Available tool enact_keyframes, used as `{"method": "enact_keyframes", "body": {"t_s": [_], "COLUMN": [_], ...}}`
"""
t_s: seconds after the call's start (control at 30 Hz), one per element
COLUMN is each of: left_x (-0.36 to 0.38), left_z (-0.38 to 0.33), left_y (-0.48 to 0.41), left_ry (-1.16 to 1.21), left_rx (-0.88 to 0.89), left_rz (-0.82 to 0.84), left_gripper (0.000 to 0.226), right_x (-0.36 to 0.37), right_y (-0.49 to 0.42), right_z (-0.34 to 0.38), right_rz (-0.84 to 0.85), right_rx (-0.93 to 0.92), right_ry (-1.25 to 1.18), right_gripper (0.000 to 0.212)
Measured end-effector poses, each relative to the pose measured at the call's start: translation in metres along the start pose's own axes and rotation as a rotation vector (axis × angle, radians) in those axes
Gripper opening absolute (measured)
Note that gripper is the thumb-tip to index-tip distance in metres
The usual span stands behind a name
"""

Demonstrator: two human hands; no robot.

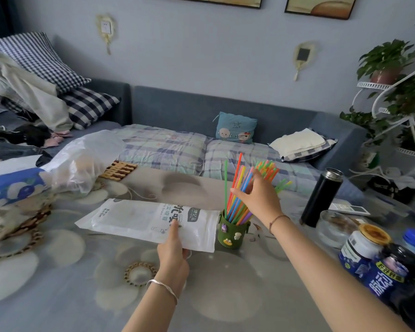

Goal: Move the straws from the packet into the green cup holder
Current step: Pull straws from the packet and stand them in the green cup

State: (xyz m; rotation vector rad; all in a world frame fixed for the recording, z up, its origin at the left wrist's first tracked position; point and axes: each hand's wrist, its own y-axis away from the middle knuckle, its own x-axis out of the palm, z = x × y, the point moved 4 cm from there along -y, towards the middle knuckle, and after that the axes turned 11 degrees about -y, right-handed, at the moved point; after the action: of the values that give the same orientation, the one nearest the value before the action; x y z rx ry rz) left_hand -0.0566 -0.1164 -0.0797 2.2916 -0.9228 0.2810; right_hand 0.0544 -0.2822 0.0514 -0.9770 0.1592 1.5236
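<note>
- Sofa [225, 109] fills the background, blue-grey, with a plaid cover and checked pillows [46, 61] piled at its left end.
- Table [82, 283] in the foreground, floral-print top, everything below sits on it.
- Clear plastic bag [82, 161] at far left of the table, next to a blue-and-white tissue pack [12, 185].
- Packet [151, 221] lies flat near the table centre, white with printed text, its right end just beside the cup holder. Looks flat and empty; cannot tell if any straws are left inside.
- Left hand [174, 250] pinches the packet's near edge: thumb on top, fingers underneath. Silver bangle on that wrist.
- Right hand [259, 197] is at the straw bundle above the cup holder, fingers spread and curled around the straws from the right. Partly wrapping them, not a tight clench. Thin cord bracelet on the wrist.
- Black flask [321, 197] stands upright to the right, well apart from the cup holder.
- Blue bottles [381, 267] and a jar cluster at the right table edge, with a glass dish [333, 228] behind them.
- Straws [237, 188]: multicolour bundle, standing in the cup holder, fanning up and to the right. One green and one red stick up nearly vertical on the left.
- Cup holder [231, 233]: green, upright, small cartoon charms on its front, between the packet and the right forearm.
</note>
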Motion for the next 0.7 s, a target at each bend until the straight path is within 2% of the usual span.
{"method": "enact_keyframes", "body": {"t_s": [0.07, 0.2, 0.33, 0.37, 0.43, 0.47, 0.5, 0.57, 0.6, 0.7], "left_x": [0.000, 0.003, 0.006, 0.005, 0.002, 0.001, 0.000, -0.001, -0.001, -0.005], "left_z": [0.002, 0.005, 0.001, 0.000, -0.002, -0.002, -0.001, -0.001, -0.002, -0.004], "left_y": [-0.001, 0.002, 0.009, 0.009, 0.009, 0.009, 0.008, 0.007, 0.007, 0.004], "left_ry": [-0.003, 0.004, 0.029, 0.032, 0.030, 0.029, 0.024, 0.021, 0.023, 0.047], "left_rx": [0.001, -0.026, -0.027, -0.022, -0.014, -0.011, -0.007, -0.002, 0.004, 0.025], "left_rz": [0.002, -0.006, -0.004, -0.008, -0.010, -0.008, -0.004, 0.006, 0.010, 0.019], "left_gripper": [0.030, 0.044, 0.044, 0.042, 0.039, 0.037, 0.035, 0.030, 0.029, 0.027], "right_x": [-0.006, 0.000, 0.028, 0.034, 0.047, 0.049, 0.052, 0.053, 0.053, 0.061], "right_y": [0.013, 0.053, 0.083, 0.085, 0.078, 0.073, 0.065, 0.048, 0.041, 0.023], "right_z": [0.003, -0.010, -0.044, -0.053, -0.065, -0.061, -0.059, -0.051, -0.049, -0.054], "right_rz": [-0.088, -0.210, -0.167, -0.160, -0.146, -0.129, -0.123, -0.139, -0.166, -0.242], "right_rx": [-0.004, 0.028, 0.278, 0.370, 0.457, 0.459, 0.430, 0.377, 0.370, 0.389], "right_ry": [-0.094, -0.182, -0.325, -0.395, -0.488, -0.533, -0.583, -0.680, -0.701, -0.740], "right_gripper": [0.043, 0.043, 0.048, 0.057, 0.102, 0.115, 0.115, 0.095, 0.093, 0.113]}}
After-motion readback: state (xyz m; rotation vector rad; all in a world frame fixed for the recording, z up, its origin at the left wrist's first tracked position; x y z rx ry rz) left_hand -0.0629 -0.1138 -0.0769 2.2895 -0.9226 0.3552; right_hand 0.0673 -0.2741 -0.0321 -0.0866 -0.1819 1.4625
